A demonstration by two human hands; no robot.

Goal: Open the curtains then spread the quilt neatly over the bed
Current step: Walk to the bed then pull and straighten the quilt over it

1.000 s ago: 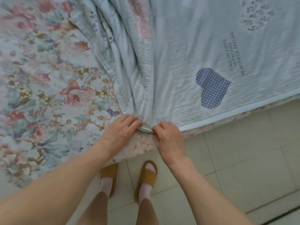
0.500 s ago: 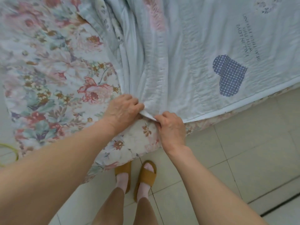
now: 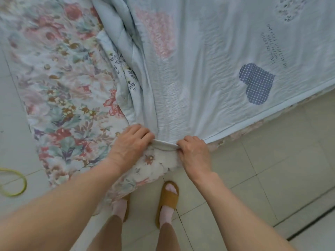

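Observation:
A pale blue quilt (image 3: 217, 73) with a dotted blue heart and printed words covers the right part of the bed. Its left part is bunched into folds (image 3: 130, 51) over the floral bed sheet (image 3: 59, 84). At the bed's near corner, my left hand (image 3: 130, 145) and my right hand (image 3: 194, 151) each pinch the quilt's hem. A short stretch of hem (image 3: 165, 144) is taut between them. The curtains are out of view.
The floral sheet hangs over the bed corner (image 3: 154, 165) right in front of my feet in brown slippers (image 3: 168, 198). Pale floor tiles (image 3: 272, 178) lie to the right. A yellow-green cord loop (image 3: 16, 182) rests on the floor at the left.
My hands have moved slightly apart along the hem, so a longer strip of it shows between them. The view has shifted and more of the bed's left edge and the floor is visible.

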